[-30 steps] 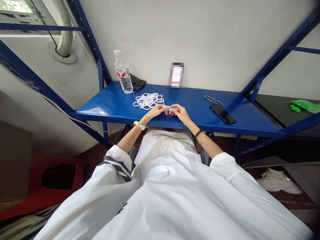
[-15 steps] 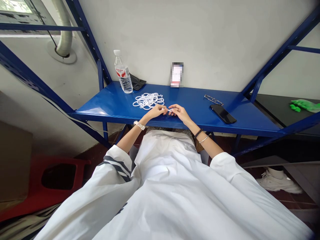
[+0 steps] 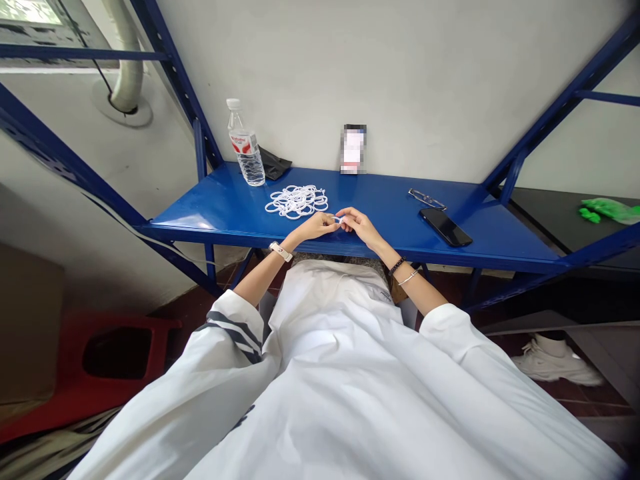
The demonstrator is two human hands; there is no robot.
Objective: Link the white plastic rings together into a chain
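Note:
Close together above the front of the blue table, both my hands pinch a short piece of white cord. My left hand has its fingers closed on one side of it. My right hand grips the other side between thumb and fingertips, and the fingers hide most of the cord. Just beyond my left hand lies a loose pile of white cord loops, several of them overlapping.
A water bottle stands at the back left beside a black pouch. A lit phone leans against the wall. Glasses and a dark phone lie on the right. Blue metal posts frame the table.
My left hand has moved slightly right, closer to my right hand, and the cord between them now shows as a small bend. The pile has not visibly changed.

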